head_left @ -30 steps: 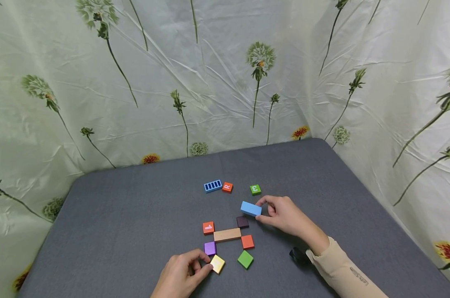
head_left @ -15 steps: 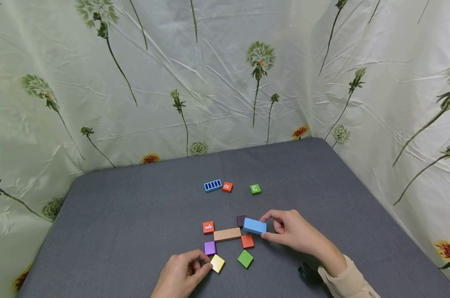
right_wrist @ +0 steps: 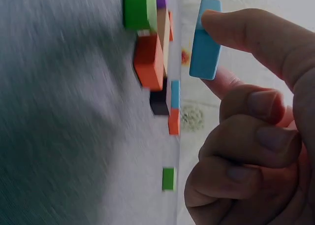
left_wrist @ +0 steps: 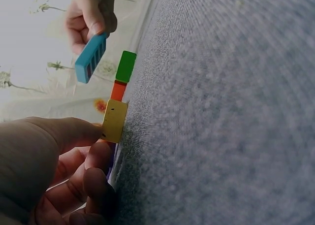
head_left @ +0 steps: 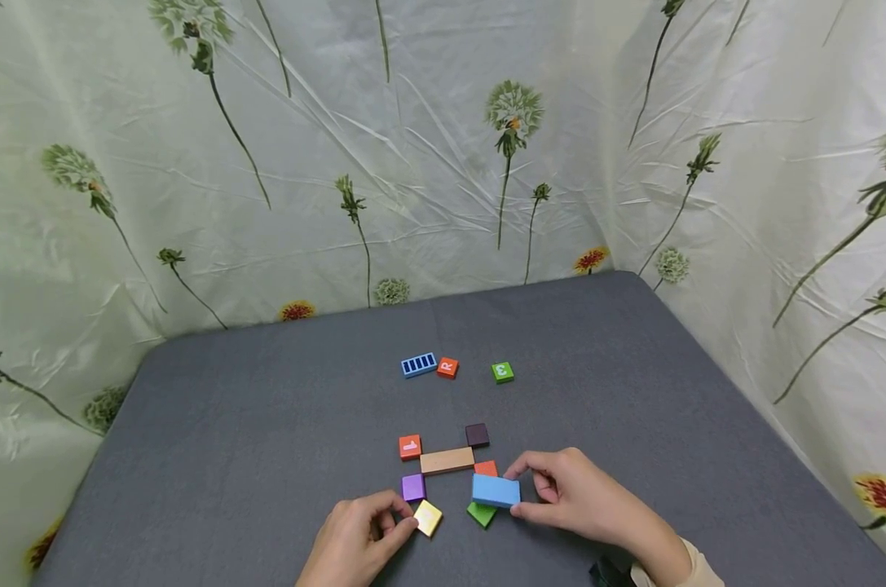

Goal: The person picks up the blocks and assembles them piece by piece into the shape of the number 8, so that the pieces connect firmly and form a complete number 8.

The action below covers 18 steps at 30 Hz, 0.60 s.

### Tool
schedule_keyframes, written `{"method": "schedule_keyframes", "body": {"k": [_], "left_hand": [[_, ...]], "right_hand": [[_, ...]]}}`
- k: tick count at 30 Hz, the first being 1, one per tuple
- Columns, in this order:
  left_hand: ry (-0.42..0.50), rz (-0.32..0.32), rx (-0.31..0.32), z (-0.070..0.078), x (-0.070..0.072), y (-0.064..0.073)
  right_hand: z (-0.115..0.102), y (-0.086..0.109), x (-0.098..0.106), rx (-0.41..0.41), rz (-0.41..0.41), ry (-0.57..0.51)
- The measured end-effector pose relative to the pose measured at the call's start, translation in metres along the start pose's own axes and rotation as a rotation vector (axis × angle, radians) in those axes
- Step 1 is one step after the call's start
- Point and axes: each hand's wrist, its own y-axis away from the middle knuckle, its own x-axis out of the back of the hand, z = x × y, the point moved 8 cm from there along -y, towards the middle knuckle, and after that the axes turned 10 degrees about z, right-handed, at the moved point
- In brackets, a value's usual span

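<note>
R hand (head_left: pixel 575 497) pinches blue blk (head_left: pixel 495 491), raised off table (head_left: pixel 281 424) nr green blk (head_left: pixel 481 514); L hand (head_left: pixel 358 531) pinches yellow blk (head_left: pixel 429 519) by corner, on table nr purple blk (head_left: pixel 413 487), contact w/ latter unclear.

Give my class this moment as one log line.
right hand: holds blue block above table | left hand: pinches yellow block
</note>
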Motion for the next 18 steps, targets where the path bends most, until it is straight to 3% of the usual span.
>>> {"method": "schedule_keyframes", "body": {"k": [6,18], "left_hand": [[-0.006,-0.005,0.018,-0.001,0.000,0.000],[-0.016,-0.003,0.020,-0.002,-0.001,-0.001]], "right_hand": [[-0.007,0.005,-0.023,-0.008,-0.087,0.031],[-0.018,0.007,-0.049,0.033,-0.144,0.113]]}}
